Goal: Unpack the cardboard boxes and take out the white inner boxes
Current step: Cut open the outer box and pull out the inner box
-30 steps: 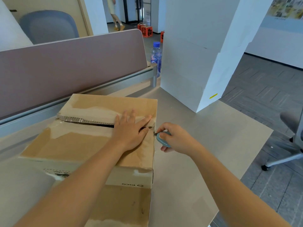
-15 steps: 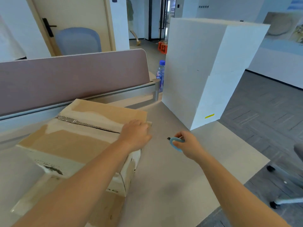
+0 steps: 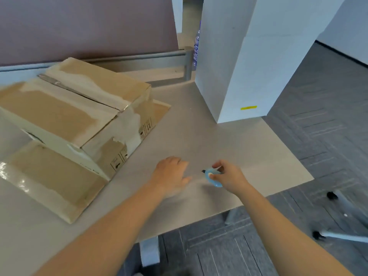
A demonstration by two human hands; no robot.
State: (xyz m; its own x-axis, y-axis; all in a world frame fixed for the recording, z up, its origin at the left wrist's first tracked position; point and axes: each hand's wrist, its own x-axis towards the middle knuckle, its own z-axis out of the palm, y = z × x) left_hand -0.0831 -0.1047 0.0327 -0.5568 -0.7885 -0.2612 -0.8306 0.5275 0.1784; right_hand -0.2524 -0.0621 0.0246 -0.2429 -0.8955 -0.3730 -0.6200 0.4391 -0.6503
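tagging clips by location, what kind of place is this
Probably an office. A desk backed by a partition screen, grey carpet tiles, and the wheeled base of a swivel chair point to it.

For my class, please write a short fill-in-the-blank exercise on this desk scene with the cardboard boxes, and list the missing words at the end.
1. The right hand holds a small cutter whose colour is ____.
2. The upper cardboard box rests on top of another, flatter ____ box.
3. The left hand holds ____.
4. The sticker on the stack of white boxes is ____ in colour.

Missing words: blue; cardboard; nothing; yellow
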